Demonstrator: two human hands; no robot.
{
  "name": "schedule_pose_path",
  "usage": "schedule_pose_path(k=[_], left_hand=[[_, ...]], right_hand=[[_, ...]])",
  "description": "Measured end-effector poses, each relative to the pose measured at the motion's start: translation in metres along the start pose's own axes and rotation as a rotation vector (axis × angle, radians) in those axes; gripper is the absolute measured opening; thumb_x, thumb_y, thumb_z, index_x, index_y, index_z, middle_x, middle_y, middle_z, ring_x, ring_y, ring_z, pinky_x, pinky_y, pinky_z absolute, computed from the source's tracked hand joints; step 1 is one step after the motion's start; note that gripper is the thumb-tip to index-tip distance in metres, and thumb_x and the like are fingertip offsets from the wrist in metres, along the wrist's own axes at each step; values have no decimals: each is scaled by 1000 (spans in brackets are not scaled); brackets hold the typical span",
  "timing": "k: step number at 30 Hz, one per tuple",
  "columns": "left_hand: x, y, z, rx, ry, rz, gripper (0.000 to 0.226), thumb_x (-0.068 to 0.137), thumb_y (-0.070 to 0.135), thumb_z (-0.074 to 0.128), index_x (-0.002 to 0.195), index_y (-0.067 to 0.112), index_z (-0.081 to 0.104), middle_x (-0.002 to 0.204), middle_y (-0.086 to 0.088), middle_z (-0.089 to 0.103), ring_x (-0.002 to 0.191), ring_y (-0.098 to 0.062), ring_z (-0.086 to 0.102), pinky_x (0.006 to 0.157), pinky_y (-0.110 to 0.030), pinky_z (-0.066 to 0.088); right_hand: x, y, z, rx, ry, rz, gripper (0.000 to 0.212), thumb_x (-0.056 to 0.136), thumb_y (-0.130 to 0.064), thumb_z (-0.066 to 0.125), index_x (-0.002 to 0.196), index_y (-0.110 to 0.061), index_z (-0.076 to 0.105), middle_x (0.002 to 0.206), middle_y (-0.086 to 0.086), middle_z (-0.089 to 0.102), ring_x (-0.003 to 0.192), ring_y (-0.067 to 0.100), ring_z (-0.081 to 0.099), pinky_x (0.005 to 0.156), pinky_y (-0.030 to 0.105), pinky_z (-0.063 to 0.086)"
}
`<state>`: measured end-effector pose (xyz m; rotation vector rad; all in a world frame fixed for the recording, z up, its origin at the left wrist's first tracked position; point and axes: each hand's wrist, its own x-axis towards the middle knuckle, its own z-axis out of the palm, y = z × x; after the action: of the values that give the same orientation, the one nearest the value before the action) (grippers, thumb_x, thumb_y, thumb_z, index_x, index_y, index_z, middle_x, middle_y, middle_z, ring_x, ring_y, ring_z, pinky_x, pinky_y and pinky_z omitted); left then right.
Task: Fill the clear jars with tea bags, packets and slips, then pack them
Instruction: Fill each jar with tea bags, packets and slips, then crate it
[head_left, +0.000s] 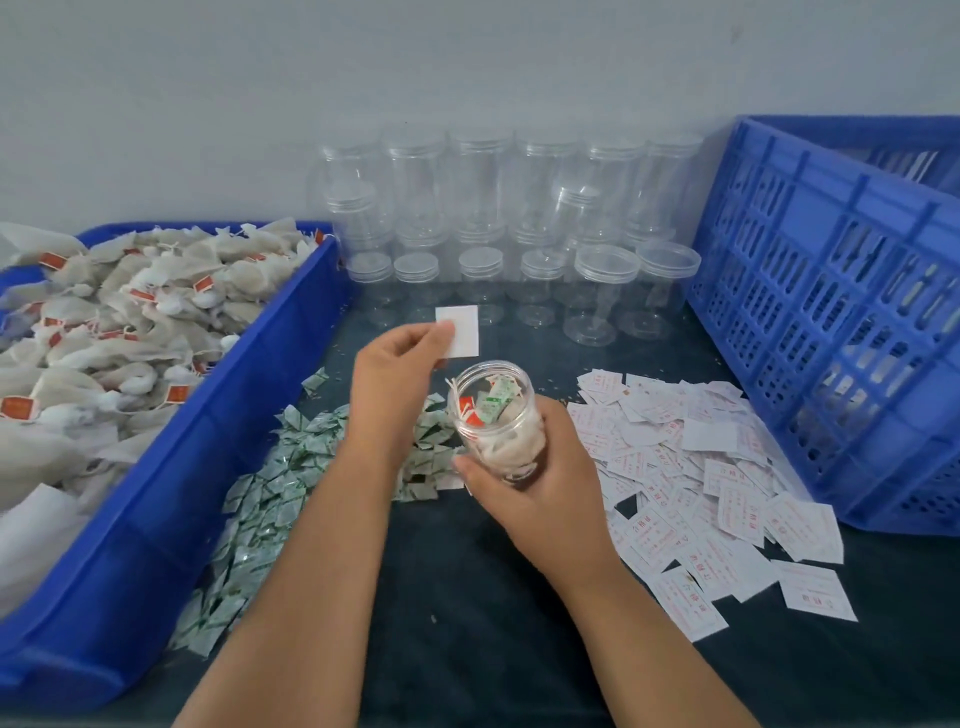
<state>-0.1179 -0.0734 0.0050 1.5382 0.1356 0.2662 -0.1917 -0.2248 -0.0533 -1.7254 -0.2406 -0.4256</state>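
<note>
Over the table (467, 597) I had the left hand (400, 379) pinching a slip (462, 332) near the open mouth of the jar (496, 415), which the right hand (540, 478) gripped round its body, tilted. Inside it lay tea bags (506, 447) and a green packet (491, 402). To the left lay heaped packets (270, 467), to the right slips (701, 478). Further out stood a tray (249, 415) of more tea bags, empty jars (493, 234) and a crate (831, 312).

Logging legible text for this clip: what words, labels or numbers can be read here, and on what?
Nothing can be read for certain.
Loose slips: red print, too blurred.
Green packets: print too small.
Red tea bag tags: too small.
Slip in the left hand: blank face showing.
</note>
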Motion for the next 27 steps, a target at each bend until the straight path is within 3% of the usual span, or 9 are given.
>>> schedule_pose_path(k=[2,5,9,11,15,20,23,25,27], left_hand=[[4,8,-23,-137,-84,-7,20,88,41,79,92,21,81,90,3,73,82,-13,63,75,-32,50],[0,16,-41,-273,-234,117,17,79,39,80,75,24,75,93,5,71,83,-9,59,72,-24,47],[-9,14,-33,322,-65,712,8,87,35,82,84,29,78,88,14,72,80,-6,65,69,-17,48],[-11,13,-31,547,-69,895,7,89,32,84,88,26,81,94,16,72,92,-9,67,78,-19,50],[-12,9,-29,720,-273,842,10,93,35,78,93,28,86,115,18,72,114,-5,59,96,-24,47],[-13,6,-28,755,-456,532,64,96,69,39,96,24,85,126,46,57,135,9,43,106,-10,33],[-17,4,-20,724,-288,656,38,102,51,60,79,24,76,112,24,71,117,-4,61,98,-28,49],[-19,5,-17,604,-160,691,29,100,44,64,80,25,71,94,19,73,96,-10,69,83,-29,55],[-18,5,-16,523,-118,702,31,101,45,58,84,26,75,90,18,73,92,-11,70,78,-26,54]], right_hand=[[3,7,2,-30,1,59,56,73,-49,94,116,-38,61,111,-17,73,103,7,72,85,28,59],[7,13,3,-56,14,99,52,74,-40,98,109,-42,60,106,-23,72,98,1,71,77,14,53],[8,16,4,-82,34,111,53,75,-40,98,104,-51,55,106,-31,70,93,-5,70,73,6,48],[9,17,5,-84,40,114,54,75,-42,97,105,-54,54,105,-31,70,92,-4,70,73,7,48],[10,18,6,-99,51,128,55,73,-46,94,105,-58,51,105,-32,70,89,-4,71,71,7,49],[11,21,7,-107,36,146,53,69,-52,91,105,-54,53,104,-28,71,88,-1,71,70,9,49],[10,21,7,-109,16,156,54,66,-56,89,106,-56,52,105,-27,72,89,0,71,71,10,51],[10,20,7,-107,15,156,54,68,-55,90,106,-56,53,106,-27,72,90,-1,71,72,10,51],[9,19,6,-101,22,155,52,69,-53,91,105,-55,54,105,-28,72,89,-2,72,72,9,50]])
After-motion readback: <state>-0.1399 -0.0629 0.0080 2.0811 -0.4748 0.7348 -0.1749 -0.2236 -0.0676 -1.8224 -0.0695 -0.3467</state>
